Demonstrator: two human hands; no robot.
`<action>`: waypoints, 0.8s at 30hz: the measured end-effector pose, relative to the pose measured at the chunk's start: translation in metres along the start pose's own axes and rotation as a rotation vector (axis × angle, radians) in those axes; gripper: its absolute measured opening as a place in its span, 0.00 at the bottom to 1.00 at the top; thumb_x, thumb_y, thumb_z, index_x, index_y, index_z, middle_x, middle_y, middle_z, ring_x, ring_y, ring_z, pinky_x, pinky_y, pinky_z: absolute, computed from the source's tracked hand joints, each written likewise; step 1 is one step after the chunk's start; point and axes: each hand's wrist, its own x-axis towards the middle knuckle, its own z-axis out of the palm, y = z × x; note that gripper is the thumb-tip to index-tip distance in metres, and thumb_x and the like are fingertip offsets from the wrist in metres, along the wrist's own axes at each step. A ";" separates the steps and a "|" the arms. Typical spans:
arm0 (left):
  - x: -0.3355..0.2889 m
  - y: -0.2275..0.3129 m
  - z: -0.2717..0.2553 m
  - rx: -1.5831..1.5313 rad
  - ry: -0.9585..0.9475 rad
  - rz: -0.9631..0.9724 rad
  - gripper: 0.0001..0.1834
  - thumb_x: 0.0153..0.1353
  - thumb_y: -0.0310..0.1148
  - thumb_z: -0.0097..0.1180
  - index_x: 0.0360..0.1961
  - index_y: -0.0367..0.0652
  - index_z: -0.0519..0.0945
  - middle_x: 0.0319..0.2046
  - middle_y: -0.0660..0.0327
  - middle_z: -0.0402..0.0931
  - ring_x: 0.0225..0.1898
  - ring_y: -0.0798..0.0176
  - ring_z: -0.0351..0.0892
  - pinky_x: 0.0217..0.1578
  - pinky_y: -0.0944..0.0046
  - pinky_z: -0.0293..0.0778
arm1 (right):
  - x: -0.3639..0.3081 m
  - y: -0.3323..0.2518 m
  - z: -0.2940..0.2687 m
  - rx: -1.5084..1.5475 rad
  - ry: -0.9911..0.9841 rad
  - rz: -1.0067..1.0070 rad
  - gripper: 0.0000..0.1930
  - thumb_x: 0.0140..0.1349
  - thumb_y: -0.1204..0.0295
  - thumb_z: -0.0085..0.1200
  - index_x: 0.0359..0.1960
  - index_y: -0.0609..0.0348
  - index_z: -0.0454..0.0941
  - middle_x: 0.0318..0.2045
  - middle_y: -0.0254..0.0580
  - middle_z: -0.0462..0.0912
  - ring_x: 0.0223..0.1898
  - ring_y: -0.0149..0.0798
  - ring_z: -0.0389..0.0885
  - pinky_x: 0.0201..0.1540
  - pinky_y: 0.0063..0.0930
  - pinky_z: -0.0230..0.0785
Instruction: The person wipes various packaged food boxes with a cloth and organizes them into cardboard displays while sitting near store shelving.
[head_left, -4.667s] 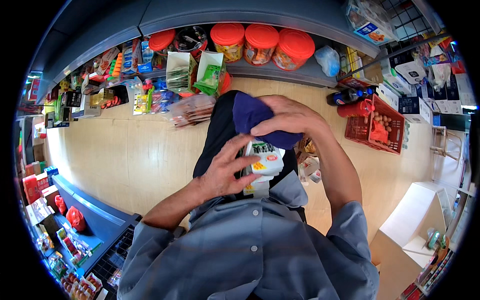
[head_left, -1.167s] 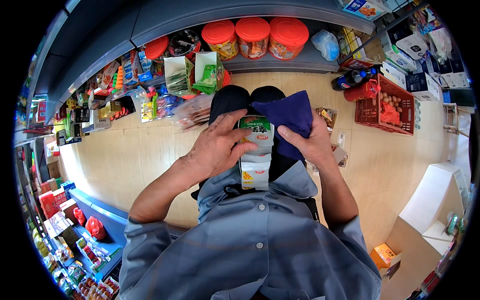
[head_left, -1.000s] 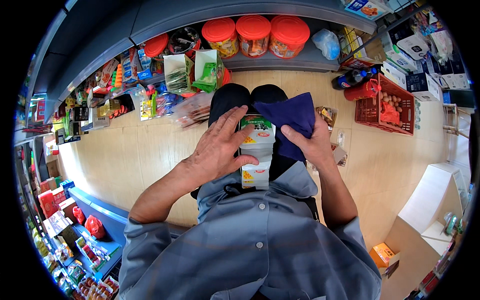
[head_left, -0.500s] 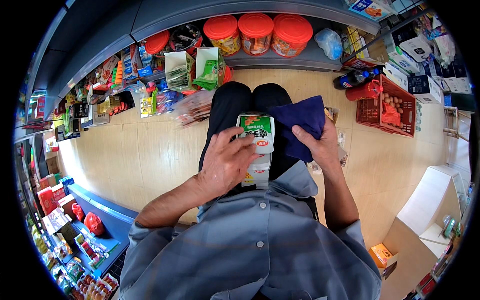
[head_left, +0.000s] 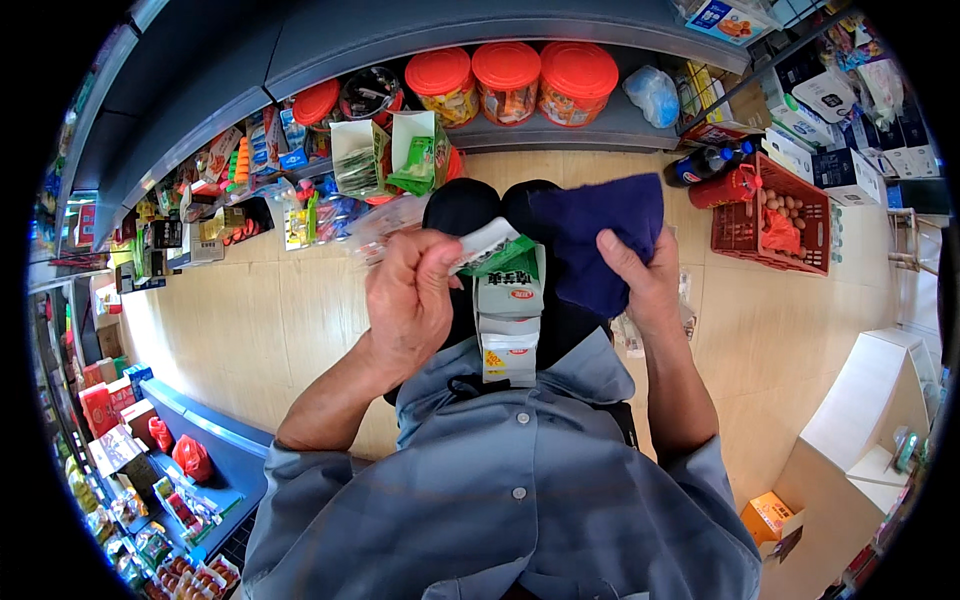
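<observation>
My left hand [head_left: 410, 290] is closed, pinching the end of a white and green snack packet [head_left: 497, 246] that tilts above my lap. Beneath it, more packets of the same look [head_left: 509, 297] lie overlapped in a row down between my thighs; the nearest one [head_left: 510, 358] reaches my shirt hem. In my right hand [head_left: 643, 285] a dark purple cloth [head_left: 598, 225] is gripped, thumb on top, and it drapes over my right thigh beside the packets. The fingers behind the cloth are mostly hidden.
Ahead, a low shelf holds red-lidded tubs [head_left: 506, 85] and two open boxes of packets [head_left: 412, 155]. A red crate with eggs [head_left: 775, 225] and dark bottles [head_left: 697, 165] stand at the right. At lower left is a blue shelf [head_left: 210, 420]; a small orange box [head_left: 768, 515] sits lower right.
My left hand has moved from lying on the top packet to the left and slightly up, lifting and tilting a packet. My right hand still holds the cloth, nearly in place.
</observation>
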 end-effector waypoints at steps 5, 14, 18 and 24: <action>0.041 0.036 0.007 -0.077 0.108 -0.073 0.08 0.69 0.32 0.53 0.37 0.36 0.75 0.27 0.63 0.76 0.25 0.75 0.71 0.25 0.73 0.70 | 0.024 -0.039 0.038 0.053 -0.373 -0.102 0.36 0.50 0.70 0.73 0.60 0.64 0.68 0.49 0.39 0.79 0.49 0.30 0.77 0.53 0.27 0.70; 0.058 0.030 0.019 -0.413 0.090 -0.281 0.12 0.68 0.33 0.55 0.45 0.34 0.75 0.33 0.63 0.79 0.33 0.74 0.74 0.37 0.73 0.72 | 0.025 -0.034 0.058 -0.114 -0.282 0.005 0.30 0.46 0.73 0.74 0.52 0.63 0.73 0.44 0.36 0.82 0.44 0.28 0.79 0.48 0.27 0.73; 0.035 0.023 0.028 -0.595 0.002 -0.424 0.12 0.68 0.29 0.54 0.50 0.35 0.74 0.41 0.61 0.80 0.41 0.74 0.77 0.44 0.72 0.74 | 0.024 -0.030 0.059 -0.093 -0.128 -0.037 0.22 0.50 0.74 0.71 0.47 0.62 0.77 0.39 0.33 0.83 0.39 0.26 0.80 0.45 0.24 0.74; 0.053 0.030 0.032 -0.858 0.061 -0.450 0.10 0.72 0.36 0.49 0.44 0.41 0.75 0.39 0.66 0.78 0.38 0.79 0.74 0.41 0.74 0.72 | 0.037 -0.049 0.072 0.548 -0.128 -0.047 0.17 0.66 0.65 0.56 0.52 0.63 0.75 0.43 0.37 0.82 0.41 0.30 0.82 0.45 0.26 0.75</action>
